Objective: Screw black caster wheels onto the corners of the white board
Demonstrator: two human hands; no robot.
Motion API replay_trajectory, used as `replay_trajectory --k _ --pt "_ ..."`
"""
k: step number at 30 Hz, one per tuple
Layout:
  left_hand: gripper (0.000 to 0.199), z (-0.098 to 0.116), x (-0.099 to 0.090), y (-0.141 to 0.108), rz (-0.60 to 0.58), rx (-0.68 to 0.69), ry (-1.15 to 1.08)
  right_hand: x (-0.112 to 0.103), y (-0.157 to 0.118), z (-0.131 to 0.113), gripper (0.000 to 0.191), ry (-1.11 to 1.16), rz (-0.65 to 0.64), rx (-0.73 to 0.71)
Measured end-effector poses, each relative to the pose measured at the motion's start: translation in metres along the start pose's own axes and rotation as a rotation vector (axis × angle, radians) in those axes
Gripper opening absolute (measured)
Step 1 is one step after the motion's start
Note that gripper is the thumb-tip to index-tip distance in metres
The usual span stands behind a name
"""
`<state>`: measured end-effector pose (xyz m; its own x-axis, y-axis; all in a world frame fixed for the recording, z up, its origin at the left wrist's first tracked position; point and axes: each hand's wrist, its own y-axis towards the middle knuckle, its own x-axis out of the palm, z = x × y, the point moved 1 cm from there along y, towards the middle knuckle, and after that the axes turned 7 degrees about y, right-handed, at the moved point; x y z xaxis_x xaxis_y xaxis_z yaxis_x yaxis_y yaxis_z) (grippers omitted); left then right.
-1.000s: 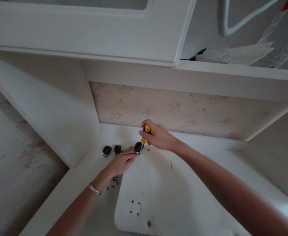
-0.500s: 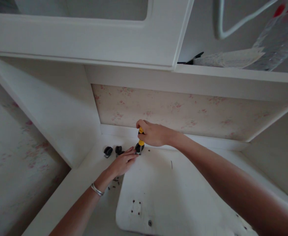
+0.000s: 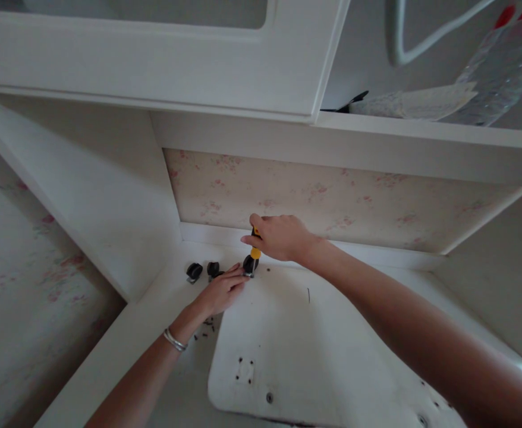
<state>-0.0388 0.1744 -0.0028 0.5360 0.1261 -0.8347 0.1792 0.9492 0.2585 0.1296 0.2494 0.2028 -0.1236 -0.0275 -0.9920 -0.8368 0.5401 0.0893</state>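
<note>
yellow and black, the screwdriver (image 3: 255, 254) stands nearly upright in your right hand (image 3: 283, 238), fingers curled closed around its handle and your thumb lying across it. your left hand (image 3: 220, 294) is spread low and fairly flat, fingers only slightly parted, the tips pressing at the metal plate of the black caster (image 3: 247, 263); whether they pinch it, i cannot tell. that caster sits at the far left corner of the white board (image 3: 288, 321), with the driver's shank coming down beside its wheel.

you look to be working a screw at the plate, though the screw itself is too small to make out. i'd judge the next move asks for straight downward pressure and a turn of the wrist, with the plate held from sliding; a tilted tip could slip.

further out, two more casters, one outer (image 3: 194, 271) and one inner (image 3: 213, 269), lie off the board's left side, the inner partly behind your fingers. loose screws (image 3: 205, 327) are scattered just left of the board's edge.

compared with a second ago, the handle has swung left and straightened over the plate; your left hand keeps its place.
</note>
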Motion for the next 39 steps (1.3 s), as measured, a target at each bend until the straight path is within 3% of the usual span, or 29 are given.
replay_trajectory --k 4,8,13,17,22,24,27,32,35,39 --pt "0.035 0.000 0.002 0.000 0.006 -0.021 0.008 0.005 0.001 -0.002 0.035 0.036 -0.021 -0.075" --pt "0.035 0.001 0.002 -0.001 0.007 -0.021 0.004 0.007 0.001 -0.001 0.044 0.025 0.020 -0.044" --pt "0.035 0.000 0.003 -0.001 0.017 -0.016 -0.011 0.006 0.000 0.000 0.032 0.065 -0.016 -0.107" --pt "0.034 -0.001 0.003 0.000 0.021 -0.011 -0.043 0.006 -0.002 0.001 0.046 0.036 0.055 -0.042" --pt "0.033 0.001 0.003 -0.001 0.043 -0.041 -0.108 0.010 -0.004 -0.002 0.029 0.063 0.045 -0.141" --pt "0.030 0.001 0.004 -0.002 0.055 -0.066 -0.147 0.012 -0.005 -0.002 0.033 0.040 0.072 -0.126" --pt "0.028 -0.003 0.007 -0.004 0.119 -0.157 -0.218 0.015 -0.006 0.001 0.034 0.039 0.105 -0.117" --pt "0.039 -0.018 0.013 -0.005 0.271 -0.447 -0.373 0.017 -0.010 0.008 0.025 0.073 0.105 -0.119" --pt "0.040 -0.020 0.014 -0.003 0.259 -0.580 -0.461 0.017 -0.011 0.011 0.034 0.086 0.117 -0.093" --pt "0.045 -0.012 0.013 0.001 0.238 -0.654 -0.527 0.015 -0.012 0.008 0.029 0.140 0.080 -0.122"
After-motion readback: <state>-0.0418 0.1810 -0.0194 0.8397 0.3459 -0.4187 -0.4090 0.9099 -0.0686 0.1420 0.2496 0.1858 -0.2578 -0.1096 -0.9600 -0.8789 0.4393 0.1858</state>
